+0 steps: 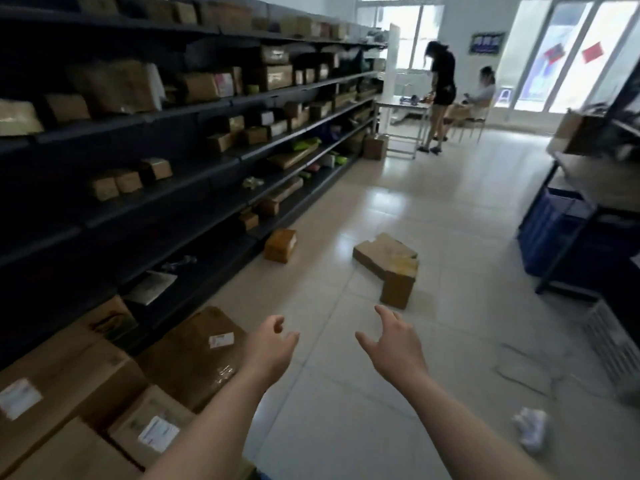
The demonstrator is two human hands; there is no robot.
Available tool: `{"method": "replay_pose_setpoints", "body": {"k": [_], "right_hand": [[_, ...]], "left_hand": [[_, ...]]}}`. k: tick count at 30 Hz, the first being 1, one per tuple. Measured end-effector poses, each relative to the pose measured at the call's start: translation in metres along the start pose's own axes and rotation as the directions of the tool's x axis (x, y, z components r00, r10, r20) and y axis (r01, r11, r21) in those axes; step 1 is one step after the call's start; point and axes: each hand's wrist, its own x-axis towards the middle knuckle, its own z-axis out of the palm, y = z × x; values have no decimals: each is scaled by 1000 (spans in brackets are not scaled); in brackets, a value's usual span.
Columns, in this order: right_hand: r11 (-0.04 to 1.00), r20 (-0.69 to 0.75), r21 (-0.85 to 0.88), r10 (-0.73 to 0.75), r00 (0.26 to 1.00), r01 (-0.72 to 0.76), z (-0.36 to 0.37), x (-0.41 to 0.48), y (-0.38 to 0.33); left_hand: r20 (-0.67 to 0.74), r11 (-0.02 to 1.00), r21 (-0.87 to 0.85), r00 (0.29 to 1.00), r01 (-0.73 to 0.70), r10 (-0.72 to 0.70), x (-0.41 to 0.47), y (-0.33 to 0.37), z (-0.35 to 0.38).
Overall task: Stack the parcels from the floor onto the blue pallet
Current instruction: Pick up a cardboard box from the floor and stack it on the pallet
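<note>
While both arms reached forward, the scene ran like this. Long dark metal shelving (173,150), loaded with brown boxes, filled the left side. Pale glossy tiled floor (450,220) ran down the aisle.

The stack of large brown cardboard cartons with white labels (69,386) sat at lower left against the shelving. A sliver of blue showed under them at the bottom edge; that was probably the blue pallet, but I couldn't confirm it. The blue ribbed plastic crate (550,233) sat under a rack on the right, not relevant.

Parcels left on the floor:
- flat brown cardboard box (381,251) mid-aisle, touching a blockier brown cardboard box with yellowish tape (398,282) at its near-right end. Together they made an L.
- small orange-brown cardboard box (280,244), just beside the shelving base and well apart from that pair.

Left hand (273,344): empty, fingers loosely curled, hovering beside the top carton. Right hand (394,341): empty, fingers spread and slightly bent.

Key relation: the blocky taped box lay straight ahead of the right hand and was the nearest parcel. The flat box's long axis ran diagonally from far-left to near-right. My judgement: the right hand would reach it first, and the left would have to cross over to share the lift. The small box lay further ahead on the left.
</note>
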Motion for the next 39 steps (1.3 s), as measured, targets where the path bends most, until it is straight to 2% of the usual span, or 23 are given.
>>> {"method": "replay_pose_setpoints", "body": {"k": [5, 9, 18, 24, 39], "right_hand": [[991, -71, 5, 137, 988, -137, -32, 32, 62], [978, -98, 19, 208, 973, -207, -58, 81, 111], [972, -81, -43, 229, 970, -233, -125, 229, 207], [966, -51, -46, 251, 967, -254, -143, 323, 253], [893, 6, 48, 448, 894, -448, -133, 625, 298]], "left_hand": [[129, 999, -10, 991, -39, 40, 27, 44, 66], [160, 999, -28, 986, -46, 50, 66, 87, 124], [186, 996, -72, 981, -45, 58, 170, 201, 250], [189, 999, -54, 982, 5, 5, 241, 243, 306], [300, 997, 56, 952, 54, -68, 540, 342, 400]]}}
